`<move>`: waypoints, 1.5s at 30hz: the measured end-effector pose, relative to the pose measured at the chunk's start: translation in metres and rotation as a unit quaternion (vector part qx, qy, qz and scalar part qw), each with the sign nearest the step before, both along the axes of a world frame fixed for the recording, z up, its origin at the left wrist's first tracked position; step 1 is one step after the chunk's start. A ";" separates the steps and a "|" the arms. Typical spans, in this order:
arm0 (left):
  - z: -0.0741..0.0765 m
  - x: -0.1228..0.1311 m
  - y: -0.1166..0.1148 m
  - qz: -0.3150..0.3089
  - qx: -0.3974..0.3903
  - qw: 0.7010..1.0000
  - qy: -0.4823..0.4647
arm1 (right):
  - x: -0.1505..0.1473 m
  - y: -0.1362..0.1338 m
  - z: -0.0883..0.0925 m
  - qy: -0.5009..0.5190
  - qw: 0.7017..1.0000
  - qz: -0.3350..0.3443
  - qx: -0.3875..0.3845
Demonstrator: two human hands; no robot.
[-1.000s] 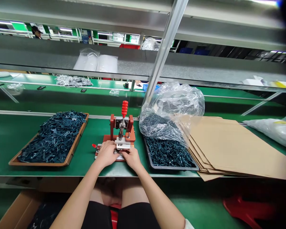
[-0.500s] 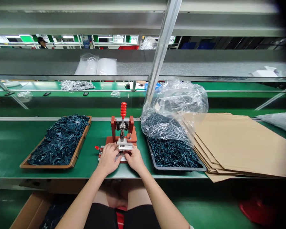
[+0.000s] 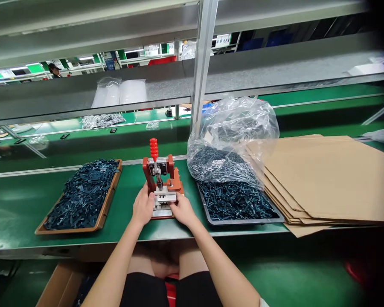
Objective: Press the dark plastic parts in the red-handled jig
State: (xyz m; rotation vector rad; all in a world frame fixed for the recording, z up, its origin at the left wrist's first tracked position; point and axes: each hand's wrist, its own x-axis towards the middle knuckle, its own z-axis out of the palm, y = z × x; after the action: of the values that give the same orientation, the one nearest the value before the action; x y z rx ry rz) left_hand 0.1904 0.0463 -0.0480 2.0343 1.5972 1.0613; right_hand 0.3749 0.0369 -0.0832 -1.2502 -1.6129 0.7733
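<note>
A toggle-clamp fixture (image 3: 160,183) stands on the green bench, its red ribbed handle (image 3: 154,149) upright. At its left side is my left hand (image 3: 143,207), fingers bent against the frame and thumb by the metal block. It covers the place of the small red-tipped side lever, and what its fingers grip is hidden. My right hand (image 3: 182,209) is closed at the right end of the silvery metal block (image 3: 166,196), thumb tucked under the block's edge. Whatever lies in those fingers is too small or hidden to make out.
Left of the fixture, a brown tray (image 3: 104,215) is heaped with dark flat parts. On the right, a dark tray (image 3: 211,221) holds small dark parts under a clear plastic bag (image 3: 243,119). Stacked cardboard sheets (image 3: 326,179) lie beyond it. A metal post (image 3: 201,64) rises behind.
The view has tilted and shifted. My left hand has moved from the front of the metal block to the fixture's left side. My right hand stays at the block's right end.
</note>
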 end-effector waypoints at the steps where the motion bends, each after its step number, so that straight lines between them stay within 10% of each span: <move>1: -0.002 -0.001 -0.001 -0.001 -0.014 1.000 -0.012 | 0.001 0.002 0.001 -0.001 1.000 0.001 -0.018; 6: 0.013 -0.015 0.009 0.002 -0.074 0.985 -0.157 | 0.005 0.007 0.007 0.003 0.998 0.052 -0.030; 10: 0.073 0.007 0.022 0.085 0.066 0.966 -0.235 | 0.010 0.014 0.002 0.004 0.995 0.086 -0.048; 14: 0.146 0.051 0.018 -0.041 0.107 0.940 -0.322 | 0.012 0.027 -0.007 -0.007 0.994 0.091 -0.063; 17: 0.165 0.072 -0.003 -0.115 0.069 0.925 -0.355 | 0.013 0.029 -0.009 -0.013 0.993 0.088 -0.073; 26: 0.104 0.068 -0.042 -0.092 0.232 0.942 -0.224 | 0.008 0.020 -0.003 0.005 0.995 0.069 -0.067; 37: 0.180 0.066 0.043 -0.122 0.060 0.947 -0.290 | 0.007 0.010 0.002 -0.058 0.998 0.036 0.006; 40: 0.151 0.050 0.027 -0.026 0.129 0.958 -0.256 | 0.007 0.007 -0.002 -0.060 0.998 0.031 0.005; 45: 0.043 -0.010 0.009 0.113 0.109 0.980 -0.126 | 0.001 -0.001 0.001 -0.060 0.996 0.024 0.067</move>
State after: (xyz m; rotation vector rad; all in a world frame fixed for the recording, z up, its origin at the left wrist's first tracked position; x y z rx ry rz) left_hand 0.1803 0.0557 -0.0047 1.7839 1.6671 1.5712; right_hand 0.3762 0.0362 -0.0824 -1.1851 -1.7661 0.6188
